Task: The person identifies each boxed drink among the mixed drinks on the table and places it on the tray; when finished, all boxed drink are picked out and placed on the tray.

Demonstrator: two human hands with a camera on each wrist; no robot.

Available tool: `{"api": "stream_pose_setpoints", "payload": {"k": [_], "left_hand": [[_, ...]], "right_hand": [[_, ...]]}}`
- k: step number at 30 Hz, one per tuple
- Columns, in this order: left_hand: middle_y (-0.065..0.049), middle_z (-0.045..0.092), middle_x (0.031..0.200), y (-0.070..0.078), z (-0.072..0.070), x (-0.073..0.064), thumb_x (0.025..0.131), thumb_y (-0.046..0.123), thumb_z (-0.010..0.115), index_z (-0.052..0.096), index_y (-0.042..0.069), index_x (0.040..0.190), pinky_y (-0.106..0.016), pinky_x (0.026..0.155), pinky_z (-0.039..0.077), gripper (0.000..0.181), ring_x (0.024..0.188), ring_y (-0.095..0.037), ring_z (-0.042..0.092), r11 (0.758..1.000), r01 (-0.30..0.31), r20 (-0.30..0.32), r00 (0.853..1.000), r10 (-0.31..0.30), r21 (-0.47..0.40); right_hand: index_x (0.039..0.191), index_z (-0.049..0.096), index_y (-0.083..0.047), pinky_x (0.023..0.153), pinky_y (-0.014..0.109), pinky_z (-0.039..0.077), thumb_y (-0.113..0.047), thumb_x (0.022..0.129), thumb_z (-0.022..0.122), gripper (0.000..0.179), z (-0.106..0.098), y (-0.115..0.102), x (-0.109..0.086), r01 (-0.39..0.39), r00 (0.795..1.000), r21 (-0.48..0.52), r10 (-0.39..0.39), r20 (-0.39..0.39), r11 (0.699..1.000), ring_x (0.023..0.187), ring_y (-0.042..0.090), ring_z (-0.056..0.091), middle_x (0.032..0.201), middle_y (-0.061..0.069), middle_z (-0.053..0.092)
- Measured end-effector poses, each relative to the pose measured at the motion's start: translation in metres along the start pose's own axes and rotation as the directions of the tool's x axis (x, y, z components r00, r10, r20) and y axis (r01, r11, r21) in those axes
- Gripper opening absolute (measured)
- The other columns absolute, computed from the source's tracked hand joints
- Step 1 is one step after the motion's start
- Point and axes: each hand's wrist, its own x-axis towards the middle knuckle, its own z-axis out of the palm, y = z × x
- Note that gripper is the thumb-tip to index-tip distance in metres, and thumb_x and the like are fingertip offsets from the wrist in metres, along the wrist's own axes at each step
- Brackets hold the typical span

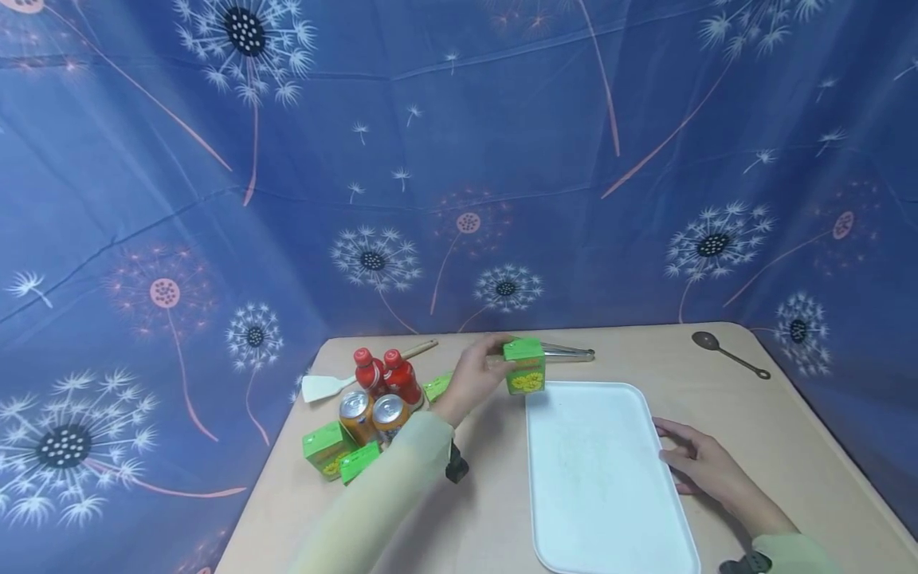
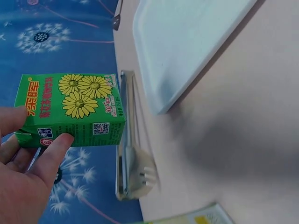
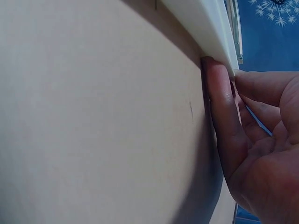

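My left hand [image 1: 473, 379] grips a green drink carton [image 1: 526, 368] with yellow flowers. It is held up over the far left corner of the white tray [image 1: 610, 391]. In the left wrist view, thumb and fingers clasp one end of the carton [image 2: 74, 107], flowers showing. At the tray's right edge, my right hand [image 1: 710, 470] holds the rim, its thumb at the top and a finger [image 3: 219, 84] against the underside. Metal tongs [image 1: 566, 352] lie behind the carton, partly hidden by it.
Left of the tray stand two red-capped bottles [image 1: 402, 379], two orange cans [image 1: 390, 414] and several green cartons [image 1: 328, 446]. A white spatula [image 1: 323, 388] lies behind them. A dark slotted spoon [image 1: 727, 351] rests far right. A blue curtain [image 1: 459, 159] hangs behind the table.
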Motion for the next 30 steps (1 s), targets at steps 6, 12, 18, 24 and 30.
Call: {"api": "stream_pose_setpoints", "payload": {"k": [6,12,18,24,30], "left_hand": [[0.001,0.068,0.127,0.001,0.020,0.005,0.096,0.007,0.075,0.063,0.007,0.140,-0.050,0.114,0.046,0.046,0.120,-0.020,0.062,1.000,0.001,0.032,0.999,0.000,-0.030],[0.009,0.066,0.127,0.005,0.040,0.006,0.098,0.013,0.075,0.063,0.011,0.141,-0.046,0.114,0.045,0.045,0.121,-0.015,0.060,0.999,0.037,0.037,0.999,-0.037,-0.019],[0.013,0.064,0.125,0.012,0.060,0.008,0.097,0.013,0.075,0.064,0.013,0.140,-0.046,0.114,0.045,0.044,0.121,-0.012,0.059,0.997,0.068,0.048,0.997,-0.067,-0.031],[0.015,0.064,0.124,0.021,0.081,0.010,0.097,0.016,0.077,0.066,0.016,0.138,-0.046,0.114,0.045,0.043,0.121,-0.010,0.059,0.996,0.093,0.063,0.994,-0.092,-0.006],[0.013,0.064,0.125,0.025,0.104,0.012,0.095,0.014,0.079,0.066,0.015,0.138,-0.040,0.111,0.049,0.045,0.117,-0.008,0.060,0.998,0.061,0.060,0.996,-0.063,0.019]], "right_hand": [[0.158,0.037,0.001,0.066,0.039,0.067,-0.017,0.100,0.070,0.069,0.001,0.000,0.001,-0.020,1.000,-0.013,0.020,-0.012,1.000,0.089,0.027,0.073,0.128,0.028,0.062],[0.158,0.038,0.002,0.065,0.039,0.067,-0.016,0.100,0.069,0.068,0.001,-0.002,0.000,-0.020,1.000,-0.022,0.019,-0.021,1.000,0.088,0.025,0.072,0.130,0.029,0.059],[0.158,0.038,0.000,0.064,0.039,0.067,-0.016,0.101,0.068,0.067,0.002,0.000,0.000,-0.028,0.999,-0.033,0.027,-0.025,0.999,0.089,0.024,0.071,0.134,0.029,0.057],[0.158,0.038,-0.001,0.064,0.040,0.066,-0.015,0.100,0.068,0.067,0.003,0.005,0.002,-0.026,0.999,-0.030,0.025,-0.019,0.999,0.087,0.025,0.070,0.136,0.028,0.056],[0.158,0.039,-0.001,0.064,0.038,0.066,-0.015,0.100,0.067,0.066,0.002,0.003,0.000,-0.014,0.999,-0.054,0.013,-0.031,0.998,0.087,0.024,0.069,0.133,0.026,0.057]]}}
